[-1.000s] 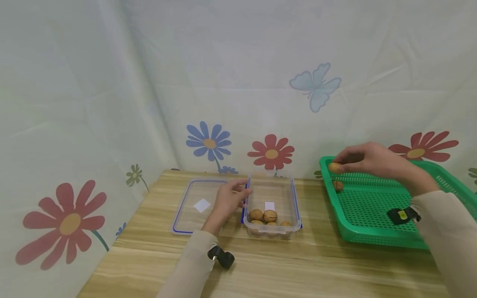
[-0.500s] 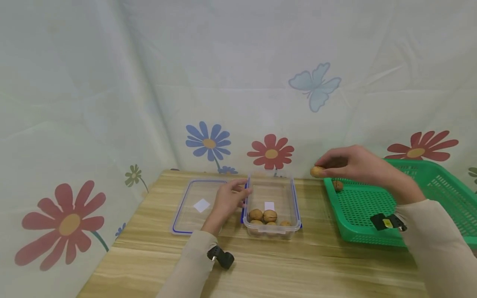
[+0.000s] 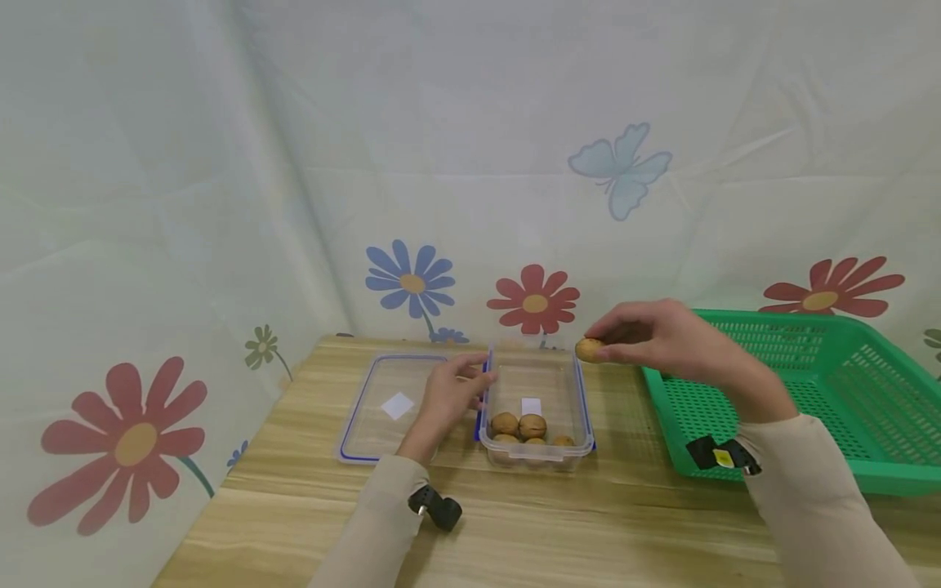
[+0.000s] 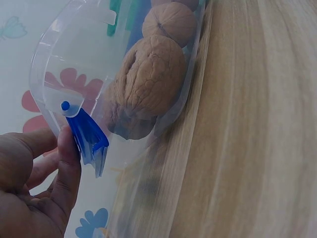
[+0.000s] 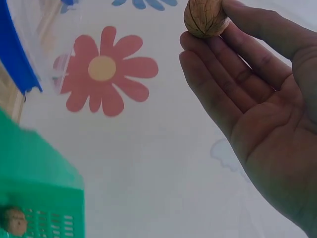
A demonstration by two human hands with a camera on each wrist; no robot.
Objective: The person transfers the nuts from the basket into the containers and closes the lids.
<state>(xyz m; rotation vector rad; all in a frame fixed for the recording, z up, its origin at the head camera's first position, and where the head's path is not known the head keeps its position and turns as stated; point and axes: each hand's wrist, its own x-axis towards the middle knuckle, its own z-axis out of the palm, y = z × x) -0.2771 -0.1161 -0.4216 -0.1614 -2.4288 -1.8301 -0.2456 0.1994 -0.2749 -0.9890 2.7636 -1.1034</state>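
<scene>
My right hand (image 3: 669,343) pinches a walnut (image 3: 589,350) between thumb and fingertips, just above the right rim of a clear plastic food container (image 3: 586,408). Several walnuts (image 3: 532,425) lie at the near end of that container, beside a small white label. My left hand (image 3: 450,396) holds the container's left edge; in the left wrist view its thumb lies against a blue clip (image 4: 88,136). The right wrist view shows the held walnut (image 5: 205,19) at the fingertips, with the palm facing the camera.
A clear lid (image 3: 353,408) with a blue seal lies on the wooden table (image 3: 515,531), left of the container. At the right stands a green plastic basket (image 3: 680,457); a walnut (image 5: 16,221) in it shows in the right wrist view. A flowered curtain (image 3: 470,163) hangs behind.
My right hand has carried the walnut leftward from over the green basket to the container's right rim. My left hand stays at the container.
</scene>
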